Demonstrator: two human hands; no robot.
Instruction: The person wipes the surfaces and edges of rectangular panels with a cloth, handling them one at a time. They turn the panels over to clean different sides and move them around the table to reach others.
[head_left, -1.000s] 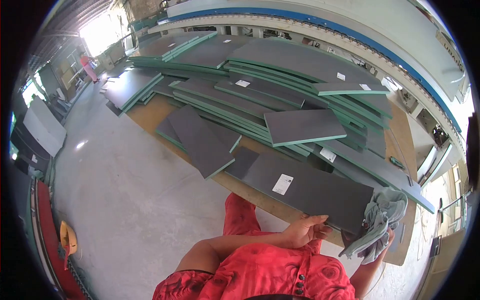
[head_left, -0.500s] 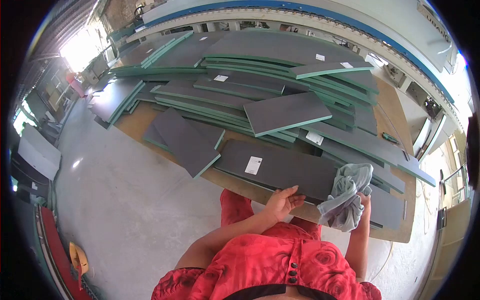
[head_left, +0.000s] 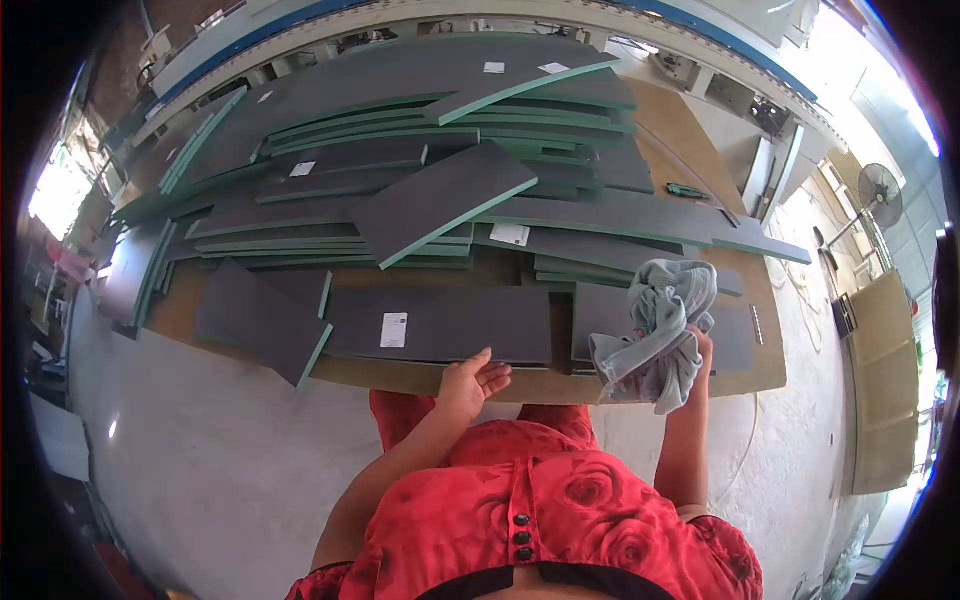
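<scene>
A crumpled grey-green cloth [head_left: 655, 335] is bunched in my right hand [head_left: 702, 350], whose fingers are mostly behind it. It hangs over the front edge of the table, above a dark panel at the right. My left hand [head_left: 474, 384] is at the front edge of a long dark panel [head_left: 470, 322] with a white label [head_left: 394, 330]. Its fingers are apart and hold nothing. Left of that panel, two dark boards [head_left: 255, 315] with green edges overlap at an angle.
Stacks of dark green-edged boards [head_left: 330, 225] spread across the brown table [head_left: 690, 150]. One board [head_left: 445, 200] lies slanted on top. A green tool [head_left: 686, 190] rests at the back right. Behind stands a long machine rail [head_left: 400, 25]; a fan [head_left: 878, 190] is at the far right.
The view has swung to the right, so the table and boards appear further left. A gap now shows between the labelled panel and the panel by the cloth. The cloth is still in my right hand.
</scene>
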